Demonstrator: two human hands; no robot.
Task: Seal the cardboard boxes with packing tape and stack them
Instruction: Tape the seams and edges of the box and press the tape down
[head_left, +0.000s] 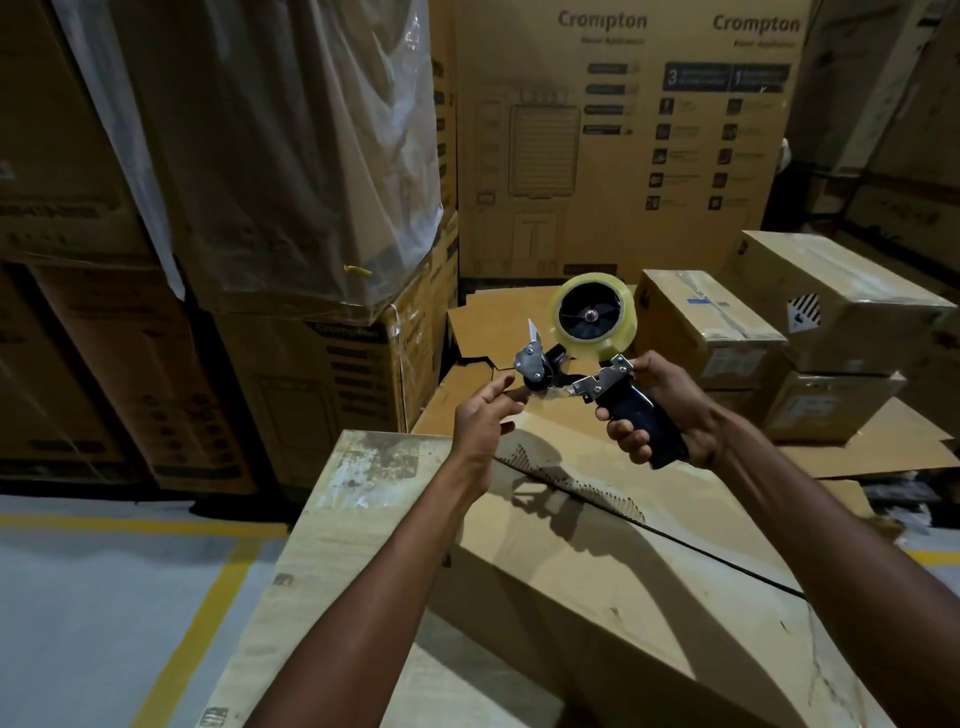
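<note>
- Tape dispenser (597, 384): black handle, bright silver metal plates and blade guard.
- Tape roll (592, 348): clear with a pale yellow tint, around a black hub.
- Near box (571, 571): plain brown card; whitish, grey-mottled scuff patches on its left flap; the torn edge shows a fine corrugated ribbing.
- Floor (104, 597), near left: pale grey, marked with yellow lines.
- Far tall box (623, 145): brown, with dark blue lettering, line drawings and blue icon panels.
- Small boxes (706, 322), right: tan, with white labels; one bears a black-and-white striped diamond (804, 312).
- Plastic sheet (291, 156), far left: clear, with grey-white glare.
</note>
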